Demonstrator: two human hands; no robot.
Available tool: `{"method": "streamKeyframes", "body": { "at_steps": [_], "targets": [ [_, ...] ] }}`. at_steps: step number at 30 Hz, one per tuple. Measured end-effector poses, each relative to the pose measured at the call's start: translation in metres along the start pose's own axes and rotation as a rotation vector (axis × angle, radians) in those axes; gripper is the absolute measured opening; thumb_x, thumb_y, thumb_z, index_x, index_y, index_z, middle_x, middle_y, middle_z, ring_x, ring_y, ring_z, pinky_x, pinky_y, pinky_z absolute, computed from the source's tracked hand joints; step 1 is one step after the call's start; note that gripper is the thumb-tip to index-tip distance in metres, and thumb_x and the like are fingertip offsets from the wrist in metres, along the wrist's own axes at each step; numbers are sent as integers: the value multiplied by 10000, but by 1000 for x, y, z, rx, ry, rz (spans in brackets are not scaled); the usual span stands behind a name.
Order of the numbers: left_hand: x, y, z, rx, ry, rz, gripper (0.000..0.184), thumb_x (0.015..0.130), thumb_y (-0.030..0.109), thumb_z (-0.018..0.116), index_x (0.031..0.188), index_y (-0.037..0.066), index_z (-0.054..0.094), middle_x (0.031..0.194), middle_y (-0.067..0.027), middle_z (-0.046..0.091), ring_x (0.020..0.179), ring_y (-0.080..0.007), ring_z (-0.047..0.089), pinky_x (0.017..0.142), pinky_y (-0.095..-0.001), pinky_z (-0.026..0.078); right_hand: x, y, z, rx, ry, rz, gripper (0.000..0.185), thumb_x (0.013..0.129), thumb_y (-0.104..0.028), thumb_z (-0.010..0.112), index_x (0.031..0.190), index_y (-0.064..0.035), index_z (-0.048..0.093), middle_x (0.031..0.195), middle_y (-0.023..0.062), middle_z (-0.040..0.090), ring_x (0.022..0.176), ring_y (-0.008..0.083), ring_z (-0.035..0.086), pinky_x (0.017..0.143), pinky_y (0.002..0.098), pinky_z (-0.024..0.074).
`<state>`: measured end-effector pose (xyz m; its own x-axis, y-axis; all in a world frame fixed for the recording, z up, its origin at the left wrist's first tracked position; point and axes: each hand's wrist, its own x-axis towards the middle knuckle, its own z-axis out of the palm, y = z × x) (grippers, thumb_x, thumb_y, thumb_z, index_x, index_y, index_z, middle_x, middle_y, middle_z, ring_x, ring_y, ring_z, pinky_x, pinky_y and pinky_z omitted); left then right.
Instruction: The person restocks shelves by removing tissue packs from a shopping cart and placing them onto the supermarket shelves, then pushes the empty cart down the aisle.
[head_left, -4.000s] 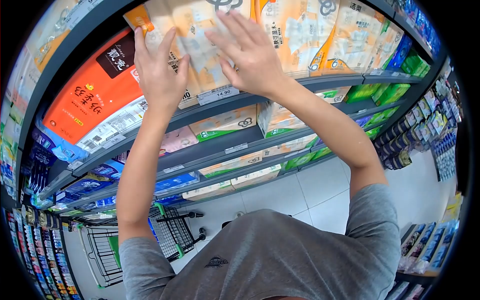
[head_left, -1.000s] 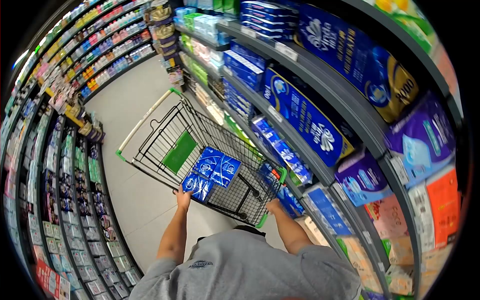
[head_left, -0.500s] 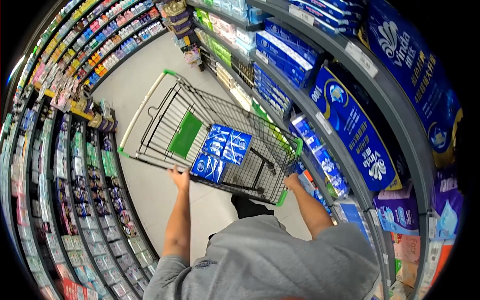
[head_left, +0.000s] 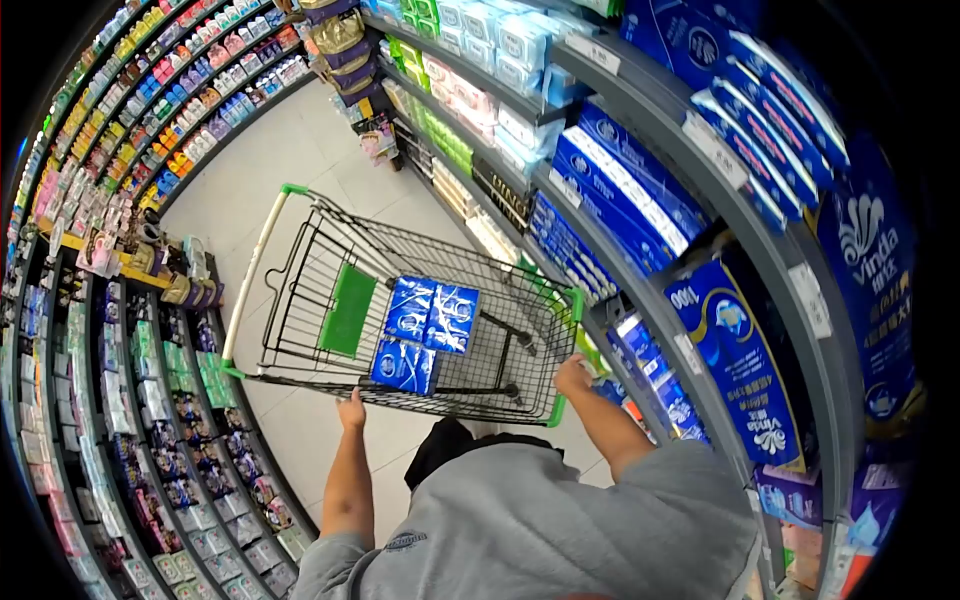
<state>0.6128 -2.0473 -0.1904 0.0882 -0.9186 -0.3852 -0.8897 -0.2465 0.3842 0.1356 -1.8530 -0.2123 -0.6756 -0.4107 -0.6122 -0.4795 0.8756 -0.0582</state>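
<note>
As the cart's near rim comes closer to level across my view, both my hands are at its side.

In the head view, the shopping cart (head_left: 577, 305) lies crosswise ahead of me, its pale handle (head_left: 256, 272) off to the left and its front end beside the shelf (head_left: 809, 300) on the right. Compared with half a second ago, its near rim slants less, while the blue packs (head_left: 405, 365) remain inside, grouped near the green panel (head_left: 347, 312). To my eye, that means the cart is being turned or steered a little without upsetting what it carries.

My left hand (head_left: 351, 410) reaches up to the near rim, below the packs, with its forearm pointing almost straight ahead. The fingers meet the rim, but I cannot tell whether they close around it. My right hand (head_left: 572, 376) is at the green-trimmed front corner, its fingers bent and its forearm slanting inward from the right; I cannot make out how fully it grips. The two hands are well apart, and neither is on the handle. Pale floor (head_left: 290, 150) shows beyond the cart.
</note>
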Motion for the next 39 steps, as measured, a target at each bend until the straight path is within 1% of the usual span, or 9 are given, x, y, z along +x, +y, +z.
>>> {"method": "streamKeyframes", "body": {
  "at_steps": [4,8,11,12,24,29,31,36,39],
  "targets": [
    [46,12,-21,-199,41,-146,639,886,459,472,909,-167,598,985,-348,583,990,-445,558,857,-447,422,12,-47,-28,-79,-27,-85,844,792,-230,588,1322,146,51,1143,280,541,988,395,586,863,479,449],
    [131,-33,-7,-389,-95,-315,473,868,477,474,994,47,624,844,-170,601,777,-281,556,546,-443,413,14,-99,-52,-30,18,-138,826,785,-207,590,1295,177,66,1118,301,548,993,387,591,853,465,462],
    [122,22,-61,-529,-330,-419,633,894,516,364,1362,90,359,1385,-77,423,1124,-290,505,840,-502,352,17,-136,-63,-48,3,-114,820,780,-194,591,1283,192,72,1105,307,554,994,382,594,844,457,471],
    [128,27,-63,-568,-200,-400,546,897,466,424,1192,14,508,1128,-112,593,897,-285,598,696,-486,414,19,-149,-67,-60,-3,-103,821,778,-192,592,1284,192,71,1105,302,555,992,380,595,839,456,474],
    [236,41,-123,-364,-322,-410,509,905,435,396,968,-24,609,831,-176,655,735,-286,647,588,-421,482,48,-252,-89,-279,-160,-5,814,808,-222,527,1316,168,24,1105,247,583,988,321,609,822,439,465],
    [240,122,-188,624,-337,81,444,860,420,502,836,10,668,868,-217,651,847,-350,635,718,-437,491,46,-286,-119,-517,-487,-64,441,816,-196,476,1122,120,450,1054,225,622,955,306,632,735,436,494],
    [254,150,-194,587,-350,224,380,816,400,566,759,39,674,807,-206,652,781,-365,637,678,-437,497,32,-322,-143,-643,-723,-51,326,811,-204,478,923,53,644,983,211,651,931,302,642,692,425,508],
    [333,200,-94,93,-204,280,346,788,344,576,703,17,654,720,-210,627,710,-373,620,624,-450,485,66,-390,-123,-260,-284,-416,305,792,-277,495,848,-13,638,885,199,647,856,384,614,740,452,487],
    [372,200,10,-391,-420,-67,337,755,340,617,810,16,693,744,-164,668,667,-295,646,647,-405,478,116,-441,-114,160,-289,-467,345,792,-285,575,978,3,609,977,215,627,931,362,600,813,428,473]
  ]
}}
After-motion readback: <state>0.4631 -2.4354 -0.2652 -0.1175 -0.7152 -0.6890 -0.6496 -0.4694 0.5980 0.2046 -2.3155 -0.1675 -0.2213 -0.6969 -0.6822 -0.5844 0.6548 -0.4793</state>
